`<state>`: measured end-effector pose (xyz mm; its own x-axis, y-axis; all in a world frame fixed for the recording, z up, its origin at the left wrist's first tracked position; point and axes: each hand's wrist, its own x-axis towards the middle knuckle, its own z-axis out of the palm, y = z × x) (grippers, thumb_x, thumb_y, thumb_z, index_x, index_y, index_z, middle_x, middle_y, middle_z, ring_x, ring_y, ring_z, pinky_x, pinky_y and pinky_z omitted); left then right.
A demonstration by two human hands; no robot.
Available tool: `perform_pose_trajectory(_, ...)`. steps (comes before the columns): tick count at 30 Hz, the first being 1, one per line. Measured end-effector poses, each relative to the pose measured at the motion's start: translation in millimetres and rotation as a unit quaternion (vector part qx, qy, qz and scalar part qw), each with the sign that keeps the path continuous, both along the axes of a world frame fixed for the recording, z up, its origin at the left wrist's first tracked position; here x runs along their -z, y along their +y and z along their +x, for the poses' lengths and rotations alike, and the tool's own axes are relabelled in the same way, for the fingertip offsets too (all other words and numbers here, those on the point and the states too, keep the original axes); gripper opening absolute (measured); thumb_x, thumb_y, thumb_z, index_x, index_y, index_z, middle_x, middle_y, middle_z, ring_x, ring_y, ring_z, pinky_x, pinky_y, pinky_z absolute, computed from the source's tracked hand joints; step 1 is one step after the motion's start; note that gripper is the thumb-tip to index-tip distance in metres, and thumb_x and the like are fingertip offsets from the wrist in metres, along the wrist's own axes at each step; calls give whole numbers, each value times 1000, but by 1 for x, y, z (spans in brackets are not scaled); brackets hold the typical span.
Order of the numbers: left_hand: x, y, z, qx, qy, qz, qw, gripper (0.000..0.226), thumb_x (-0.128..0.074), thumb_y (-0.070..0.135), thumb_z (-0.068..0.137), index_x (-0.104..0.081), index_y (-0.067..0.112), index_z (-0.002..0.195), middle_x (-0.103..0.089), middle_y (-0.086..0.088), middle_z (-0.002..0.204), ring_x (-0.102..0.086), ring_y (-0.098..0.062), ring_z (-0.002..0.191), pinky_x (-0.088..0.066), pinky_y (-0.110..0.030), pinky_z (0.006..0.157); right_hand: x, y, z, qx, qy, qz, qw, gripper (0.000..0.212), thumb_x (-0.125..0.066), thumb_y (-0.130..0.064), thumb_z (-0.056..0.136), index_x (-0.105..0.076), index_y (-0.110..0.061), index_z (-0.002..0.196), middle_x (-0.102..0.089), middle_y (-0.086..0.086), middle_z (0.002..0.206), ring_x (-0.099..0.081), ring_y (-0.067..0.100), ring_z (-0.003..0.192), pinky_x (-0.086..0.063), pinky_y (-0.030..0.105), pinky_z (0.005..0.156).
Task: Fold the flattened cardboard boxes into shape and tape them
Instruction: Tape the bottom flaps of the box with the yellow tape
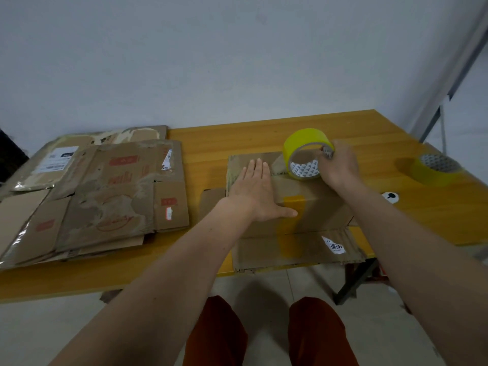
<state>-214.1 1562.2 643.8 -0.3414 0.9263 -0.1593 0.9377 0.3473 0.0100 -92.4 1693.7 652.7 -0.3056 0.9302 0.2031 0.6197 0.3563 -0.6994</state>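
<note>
Cardboard lies under both bare arms, which reach from the near edge out over a yellow wooden tabletop (237, 136). The left hand (257, 192) lies palm down on the top of a folded-up cardboard box (311, 207) at the tabletop's near centre, fingers straight and together, thumb spread toward the right. The right hand (340, 163) is raised over the box's far right corner, wrist bent. To the left, a stack of flattened boxes (100, 196) covers that end of the tabletop, apart from the box. A second tape roll (435, 170) lies flat at the far right, and a small white sticker (390, 197) sits between it and the box. Yellow tape already runs down the box's near face. The left grip is flat and wide, pressing only; the right grip pinches the rim of an upright yellow tape roll (303, 146) resting on the box top.
</note>
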Motion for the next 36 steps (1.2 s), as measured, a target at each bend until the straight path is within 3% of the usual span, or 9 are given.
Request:
perform_pose_trajectory(4, 2, 7, -2, 5, -13, 4, 1000, 130, -49, 84, 71, 14, 4, 151, 16, -10, 161, 15, -24, 149, 5, -37, 120, -2, -1, 5, -11, -38, 9, 999, 28, -43, -21, 101, -50, -3, 121, -56, 19, 116, -52, 39, 103, -43, 48, 82)
perform_pose_trajectory(7, 0, 9, -6, 14, -18, 2, 1000, 129, -50, 83, 72, 14, 4, 151, 16, -9, 161, 15, -23, 149, 4, -37, 120, -5, 4, 9, -33, -56, 30, 997, 17, -41, -16, 100, -49, -5, 110, -52, 12, 94, -48, 32, 81, -36, 40, 66)
perform_pose_trajectory(12, -3, 15, -17, 35, -32, -9, 999, 130, -51, 82, 72, 17, 5, 151, 18, -7, 161, 15, -22, 149, 3, -37, 122, -16, 20, 26, -11, -70, 54, 996, 8, -44, -6, 97, -45, -6, 104, -48, 13, 89, -43, 29, 78, -32, 37, 63)
perform_pose_trajectory(16, -3, 21, -24, 51, -31, -22, 998, 130, -51, 83, 71, 17, 7, 152, 19, -7, 161, 16, -22, 148, 3, -39, 122, -11, 20, 34, 10, -32, 52, 998, 10, -50, -12, 95, -49, -4, 101, -47, 9, 84, -45, 28, 77, -31, 35, 59)
perform_pose_trajectory(18, -4, 23, -26, 54, -25, -27, 998, 129, -50, 83, 71, 16, 7, 152, 20, -7, 161, 17, -22, 148, 3, -39, 122, -3, 17, 35, 6, -6, 25, 1000, 19, -54, -18, 93, -52, -3, 104, -51, 10, 89, -49, 30, 81, -37, 37, 59)
perform_pose_trajectory(21, -6, 27, -24, 49, -23, -35, 998, 127, -52, 80, 73, 16, 6, 152, 21, -8, 160, 18, -23, 148, 4, -39, 122, 6, 12, 32, -2, 14, -20, 1000, 30, -52, -24, 96, -47, -4, 118, -51, 15, 113, -50, 32, 95, -43, 41, 73)
perform_pose_trajectory(26, 0, 40, 9, 62, -14, 1, 998, 124, -46, 83, 74, 10, 6, 153, 16, -7, 161, 15, -21, 149, 4, -37, 120, 1, 9, 24, 29, -20, 20, 999, 14, -46, -17, 97, -43, -11, 109, -49, 7, 90, -46, 28, 78, -34, 37, 64)
perform_pose_trajectory(29, 1, 45, -2, 82, -9, 9, 997, 124, -43, 85, 73, 10, 7, 153, 15, -6, 162, 14, -20, 149, 2, -37, 122, -3, 6, 22, 29, -53, 44, 997, 17, -48, -9, 94, -41, -10, 109, -47, 7, 81, -47, 31, 74, -33, 37, 60)
perform_pose_trajectory(36, -4, 45, -38, 111, -35, -19, 993, 122, -48, 81, 74, 12, 10, 153, 18, -1, 161, 15, -15, 148, 2, -35, 120, -11, 9, 11, -8, -59, 34, 998, 34, -49, -5, 95, -38, -7, 126, -48, 9, 86, -48, 30, 77, -39, 42, 60)
